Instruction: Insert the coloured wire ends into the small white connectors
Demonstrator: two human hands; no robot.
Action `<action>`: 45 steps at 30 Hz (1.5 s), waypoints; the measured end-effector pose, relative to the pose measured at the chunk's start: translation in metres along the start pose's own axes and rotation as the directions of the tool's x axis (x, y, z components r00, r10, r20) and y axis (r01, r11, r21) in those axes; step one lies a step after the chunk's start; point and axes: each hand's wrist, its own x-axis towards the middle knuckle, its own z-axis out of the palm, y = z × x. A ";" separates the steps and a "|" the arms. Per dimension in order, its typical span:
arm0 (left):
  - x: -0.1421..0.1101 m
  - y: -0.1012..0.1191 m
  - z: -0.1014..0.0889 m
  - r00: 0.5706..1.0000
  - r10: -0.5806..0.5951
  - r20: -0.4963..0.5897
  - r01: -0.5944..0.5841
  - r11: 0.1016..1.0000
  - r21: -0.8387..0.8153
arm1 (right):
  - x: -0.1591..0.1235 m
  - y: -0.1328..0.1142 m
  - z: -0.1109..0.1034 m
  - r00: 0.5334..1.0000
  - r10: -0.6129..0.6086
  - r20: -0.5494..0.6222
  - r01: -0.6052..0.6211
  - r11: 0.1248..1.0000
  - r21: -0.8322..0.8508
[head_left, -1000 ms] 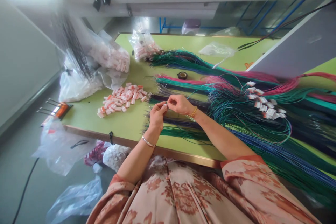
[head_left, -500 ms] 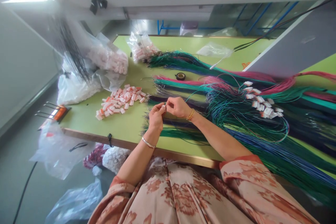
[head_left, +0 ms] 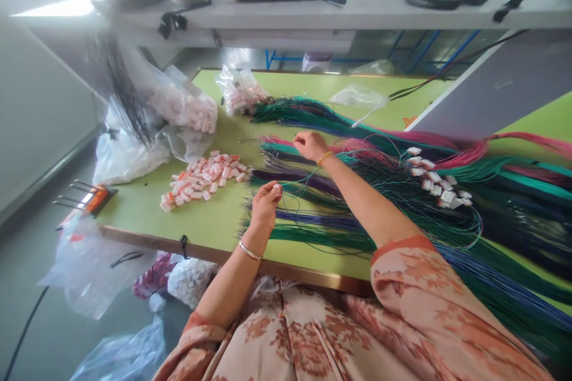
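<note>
Between thumb and fingers, my left hand [head_left: 264, 205] pinches a small white connector [head_left: 277, 189], mostly covered by the fingertips. Thin green wires [head_left: 304, 181] run from it to the right. My right hand [head_left: 311, 146] is farther back, above the pink wires [head_left: 277, 140], with its fingers pressed together. Whatever is in that pinch is too small to make out. Left of my left hand lies a loose pile of white and orange connectors [head_left: 203, 181]. Bundles of purple, blue and green wires [head_left: 322, 231] lie under and around both hands, their ends pointing left.
Wired connectors [head_left: 440, 181] lie clustered on the wires at right. Clear bags of connectors [head_left: 241, 92] stand at the back left. An orange holder with metal prongs [head_left: 98, 199] sits at the table's left corner. A grey shelf [head_left: 286, 15] crosses above the table [head_left: 214, 220].
My right hand has left my left hand and moved back and right, over the pink wires. My left hand stays put with the connector. The camera view has shifted slightly.
</note>
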 end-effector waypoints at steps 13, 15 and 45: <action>-0.005 0.000 0.001 1.000 -0.005 0.020 0.004 0.999 0.037 | 0.042 0.015 0.029 0.967 -0.026 0.254 0.135 0.896 -0.423; -0.005 0.000 0.001 1.000 -0.007 0.022 0.006 0.999 0.038 | 0.040 0.016 0.028 0.963 -0.054 0.262 0.168 0.885 -0.434; -0.005 0.003 0.005 0.998 0.018 0.065 -0.015 0.999 -0.052 | -0.048 -0.057 -0.017 0.929 -0.348 0.127 0.228 0.808 0.543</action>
